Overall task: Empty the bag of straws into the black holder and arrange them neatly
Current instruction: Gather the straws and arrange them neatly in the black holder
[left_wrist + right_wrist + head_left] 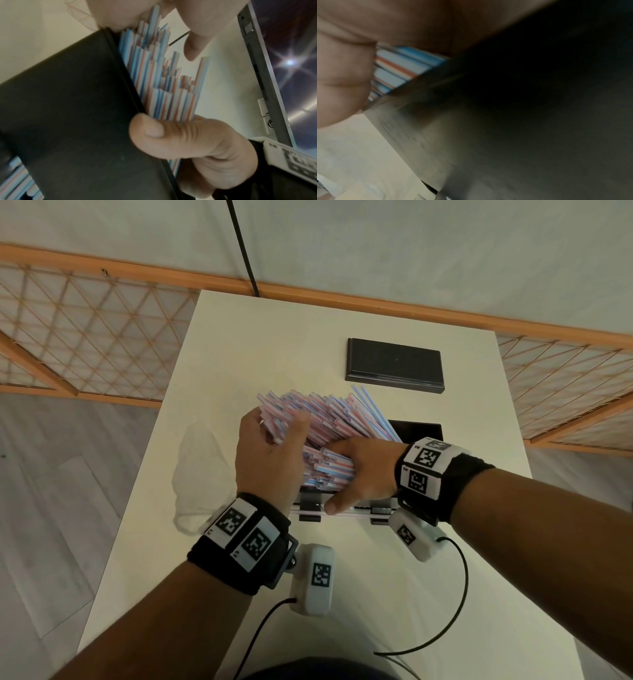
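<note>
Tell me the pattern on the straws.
The straws are white with blue and red lengthwise stripes; the left wrist view shows it best.

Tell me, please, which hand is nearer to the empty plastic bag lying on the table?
Left. The left hand grips the straws right beside the plastic bag; the right hand holds the bundle on its far side from the bag.

The straws [329, 419] look like thin smooth plastic, white with red and blue stripes, and the black holder [68, 108] beneath them has a matt, smooth plastic-looking wall. At centre left, the empty bag [202, 470] is thin, translucent, crinkled film on the matt off-white table [376, 594]; the black lid [394, 364] at upper centre has a faint sheen.
</note>
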Demonstrator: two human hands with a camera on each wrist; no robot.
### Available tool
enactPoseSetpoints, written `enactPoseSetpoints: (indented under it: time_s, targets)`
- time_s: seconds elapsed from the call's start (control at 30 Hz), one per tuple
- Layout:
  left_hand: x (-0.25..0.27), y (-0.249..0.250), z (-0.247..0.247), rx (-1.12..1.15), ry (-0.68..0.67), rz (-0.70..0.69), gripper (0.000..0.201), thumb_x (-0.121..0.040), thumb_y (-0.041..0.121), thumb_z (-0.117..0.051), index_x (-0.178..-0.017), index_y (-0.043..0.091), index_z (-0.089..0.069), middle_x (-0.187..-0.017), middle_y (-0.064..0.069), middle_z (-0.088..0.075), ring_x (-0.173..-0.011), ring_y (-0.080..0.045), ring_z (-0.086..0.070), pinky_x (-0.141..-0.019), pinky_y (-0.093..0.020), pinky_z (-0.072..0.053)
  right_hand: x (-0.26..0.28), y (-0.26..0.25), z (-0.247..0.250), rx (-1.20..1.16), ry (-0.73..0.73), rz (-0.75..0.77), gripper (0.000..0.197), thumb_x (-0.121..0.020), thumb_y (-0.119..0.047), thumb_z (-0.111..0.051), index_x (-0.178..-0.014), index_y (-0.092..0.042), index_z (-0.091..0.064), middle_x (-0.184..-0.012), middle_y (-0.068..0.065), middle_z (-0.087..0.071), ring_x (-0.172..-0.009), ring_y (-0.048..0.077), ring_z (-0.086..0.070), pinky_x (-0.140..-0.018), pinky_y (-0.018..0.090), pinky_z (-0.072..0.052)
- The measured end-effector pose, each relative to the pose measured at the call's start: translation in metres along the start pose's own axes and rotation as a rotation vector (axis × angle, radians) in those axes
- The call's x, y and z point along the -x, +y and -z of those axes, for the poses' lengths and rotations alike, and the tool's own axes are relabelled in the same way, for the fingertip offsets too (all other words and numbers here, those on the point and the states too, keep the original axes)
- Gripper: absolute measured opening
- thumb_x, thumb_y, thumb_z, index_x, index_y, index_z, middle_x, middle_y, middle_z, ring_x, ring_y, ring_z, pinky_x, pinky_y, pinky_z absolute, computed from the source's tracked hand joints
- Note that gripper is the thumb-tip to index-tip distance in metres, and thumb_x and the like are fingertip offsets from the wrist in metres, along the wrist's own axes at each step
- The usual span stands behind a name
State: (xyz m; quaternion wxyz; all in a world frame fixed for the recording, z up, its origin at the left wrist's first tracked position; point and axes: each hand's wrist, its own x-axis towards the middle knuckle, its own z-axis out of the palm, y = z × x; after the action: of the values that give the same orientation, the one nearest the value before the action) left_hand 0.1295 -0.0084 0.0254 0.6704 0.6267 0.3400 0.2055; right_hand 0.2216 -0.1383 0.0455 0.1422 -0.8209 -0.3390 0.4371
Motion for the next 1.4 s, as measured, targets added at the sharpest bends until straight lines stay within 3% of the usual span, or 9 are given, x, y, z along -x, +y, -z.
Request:
enactPoseSetpoints:
  time_s: [0.17,0.37,0.47,0.57,0.77,1.0,1.13,1.27,1.4]
  targets:
    - [-0.001,-0.003,-0.002,0.000,0.059,0.026,0.047,-0.072,0.060,-0.062,-0.101,0.023,-0.060,-0.086,0.006,-0.065,-0.078,-0.016,-0.062,-0.086,-0.054,-0.055,-0.001,-0.002,-0.002,-0.020,0.021,0.004,0.055,-0.067,-0.050,-0.085,-0.115,-0.033,-0.063,-0.104,-0.013,-0.070,-0.096,0.008,-0.064,-0.096,0.031,-0.049]
    - [-0.001,-0.001,-0.002,-0.041,0.059,0.052,0.036,-0.105,0.026,-0.043,-0.069,0.023,-0.046,-0.054,0.016,-0.043,-0.054,-0.005,-0.034,-0.065,-0.032,-0.032,-0.002,-0.006,-0.004,0.007,0.073,0.007,0.061,-0.063,-0.057,-0.084,-0.113,-0.033,-0.060,-0.107,-0.013,-0.066,-0.098,0.010,-0.062,-0.096,0.033,-0.049]
    - [-0.001,-0.002,0.003,-0.035,0.062,0.042,0.039,-0.097,0.037,-0.044,-0.063,0.018,-0.048,-0.062,0.011,-0.051,-0.062,-0.017,-0.047,-0.067,-0.040,-0.044,-0.001,-0.009,-0.001,0.007,0.106,0.012,0.050,-0.063,-0.060,-0.083,-0.102,-0.034,-0.064,-0.098,-0.014,-0.069,-0.092,0.008,-0.064,-0.090,0.030,-0.050]
    - [0.000,-0.006,0.006,-0.035,0.003,0.096,0.048,-0.088,0.062,-0.037,-0.075,0.027,-0.068,-0.092,-0.002,-0.072,-0.095,-0.033,-0.067,-0.093,-0.057,-0.051,0.001,-0.010,0.000,0.143,0.197,-0.014,0.054,-0.062,-0.072,-0.076,-0.094,-0.030,-0.063,-0.089,-0.010,-0.067,-0.085,0.014,-0.063,-0.083,0.030,-0.052]
    - [0.010,0.001,0.000,-0.125,-0.020,0.156,0.059,-0.103,0.053,-0.035,-0.144,0.012,-0.047,-0.142,-0.005,-0.054,-0.131,-0.021,-0.050,-0.107,-0.031,-0.036,0.005,-0.002,-0.012,0.195,0.215,-0.027,0.079,-0.054,-0.085,-0.068,-0.106,-0.027,-0.056,-0.095,-0.007,-0.064,-0.091,0.018,-0.062,-0.084,0.033,-0.053]
    - [0.004,0.006,-0.001,-0.065,0.010,0.151,0.068,-0.100,0.047,-0.049,-0.155,0.016,-0.023,-0.155,-0.006,-0.039,-0.128,-0.018,-0.047,-0.109,-0.034,-0.037,0.014,0.002,-0.023,0.118,0.368,0.073,0.068,-0.072,-0.065,-0.073,-0.120,-0.021,-0.053,-0.114,0.000,-0.059,-0.104,0.019,-0.056,-0.091,0.032,-0.047]
    - [0.010,-0.002,-0.001,-0.264,-0.141,0.074,0.072,-0.094,0.058,-0.045,-0.148,0.012,-0.029,-0.139,-0.006,-0.056,-0.124,-0.025,-0.057,-0.107,-0.045,-0.044,0.018,-0.001,-0.032,0.116,0.450,0.087,0.068,-0.086,-0.057,-0.064,-0.137,-0.017,-0.045,-0.130,0.005,-0.053,-0.119,0.021,-0.049,-0.100,0.029,-0.037]
    - [0.014,-0.007,-0.001,-0.389,-0.201,-0.051,0.069,-0.093,0.056,-0.044,-0.140,0.006,-0.031,-0.131,-0.005,-0.059,-0.117,-0.022,-0.059,-0.104,-0.045,-0.046,0.021,0.001,-0.046,0.276,0.476,0.010,0.080,-0.091,-0.065,-0.046,-0.150,-0.016,-0.024,-0.146,0.004,-0.040,-0.132,0.026,-0.040,-0.110,0.044,-0.036]
    - [0.012,-0.004,0.000,-0.429,-0.176,-0.065,0.093,-0.091,0.065,-0.035,-0.154,0.000,-0.011,-0.153,-0.013,-0.041,-0.141,-0.025,-0.041,-0.116,-0.045,-0.034,0.032,-0.005,-0.045,0.338,0.491,-0.023,0.079,-0.089,-0.068,-0.044,-0.148,-0.018,-0.028,-0.144,0.003,-0.041,-0.130,0.026,-0.041,-0.107,0.047,-0.040]
